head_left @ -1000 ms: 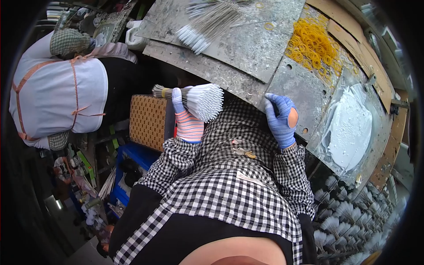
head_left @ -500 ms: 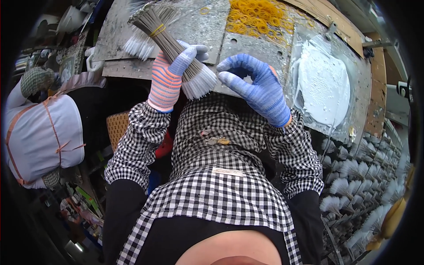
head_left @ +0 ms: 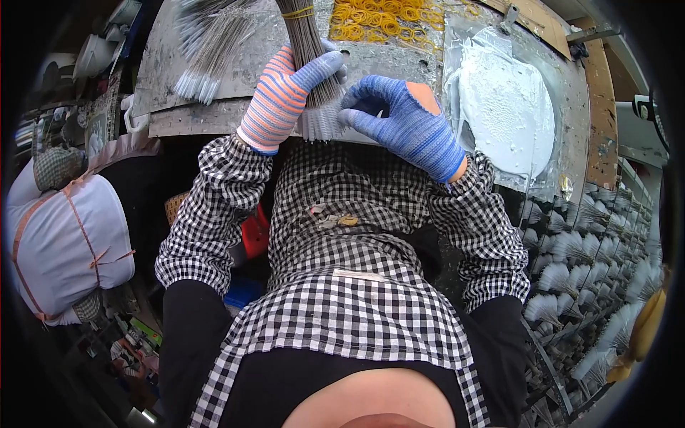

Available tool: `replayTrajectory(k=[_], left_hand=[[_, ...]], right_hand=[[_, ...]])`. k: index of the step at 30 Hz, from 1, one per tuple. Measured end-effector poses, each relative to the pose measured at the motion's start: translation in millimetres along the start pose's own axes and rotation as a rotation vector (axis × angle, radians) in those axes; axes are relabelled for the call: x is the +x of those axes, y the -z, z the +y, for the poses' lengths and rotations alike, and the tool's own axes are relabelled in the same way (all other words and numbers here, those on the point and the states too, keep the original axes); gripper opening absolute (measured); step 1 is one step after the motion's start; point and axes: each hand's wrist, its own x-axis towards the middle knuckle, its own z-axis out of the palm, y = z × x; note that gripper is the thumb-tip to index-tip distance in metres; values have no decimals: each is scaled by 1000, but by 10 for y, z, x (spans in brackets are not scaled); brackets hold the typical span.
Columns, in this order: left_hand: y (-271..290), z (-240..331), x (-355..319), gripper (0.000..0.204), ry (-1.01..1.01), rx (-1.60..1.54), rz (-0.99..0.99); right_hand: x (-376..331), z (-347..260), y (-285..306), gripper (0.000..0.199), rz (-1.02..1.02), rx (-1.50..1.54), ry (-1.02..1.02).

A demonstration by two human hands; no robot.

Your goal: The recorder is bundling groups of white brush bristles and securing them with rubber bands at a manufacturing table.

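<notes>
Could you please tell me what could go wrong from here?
The left hand seems to hold the bundle alone, so it might slip if the grip loosens. The right hand is close to the white tips and could bend them. Its glove leaves some skin bare, which might get scraped.

Matt knit-cloth gloves, smooth metal-look stems, rough scuffed metal bench w/ dull fin. & matt cloth apron

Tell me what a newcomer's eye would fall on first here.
Probably the white-tipped bundle of thin grey stems, in the grip of the left hand. Then, likely, the heap of yellow rings at the picture's top, and the broad, lumpy white mass on the right of the table.
</notes>
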Motion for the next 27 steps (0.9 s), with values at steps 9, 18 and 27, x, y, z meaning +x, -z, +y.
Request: replayTrajectory(k=[9, 18, 27], left_hand=[[-78, -41, 126, 29, -21, -80, -69], [-132, -49, 129, 29, -47, 52, 46], [-33, -18, 146, 45, -205, 26, 194]], right_hand=[[-8, 55, 44, 25, 21, 9, -33], [2, 97, 16, 23, 53, 17, 6], [-3, -234, -120, 14, 164, 34, 194]])
